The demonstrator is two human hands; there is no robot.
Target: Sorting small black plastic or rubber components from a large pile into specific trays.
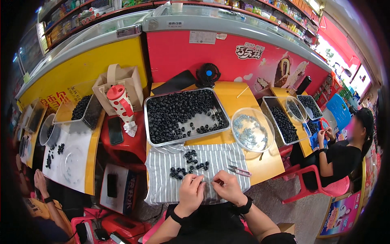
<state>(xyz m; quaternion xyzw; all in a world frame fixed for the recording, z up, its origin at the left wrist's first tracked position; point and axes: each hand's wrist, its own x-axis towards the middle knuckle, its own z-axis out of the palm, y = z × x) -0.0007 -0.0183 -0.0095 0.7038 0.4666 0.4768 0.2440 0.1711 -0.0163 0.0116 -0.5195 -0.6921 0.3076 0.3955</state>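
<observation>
My left hand [191,192] is closed in a pinch above the front part of a grey-and-white striped cloth [159,179]. A short gap to its right, my right hand [228,188] also pinches with thumb and forefinger. Whatever lies between the fingertips is too fine to make out. Just beyond my left hand, several loose black beads [177,172] rest on the cloth. Thread snips [239,171] lie to the right of them, beside my right hand. Behind the cloth stands a metal tray [187,142] of black beads. Pale blue bits fill part of a round clear tub [269,141].
A small black fan [208,74] stands behind the tray. On the left, a red stool [132,145] bears a spotted tumbler [120,103], a phone [115,130] and a paper bag [133,81]. A co-worker [339,156] sits at right; another person's hand [40,180] shows at left.
</observation>
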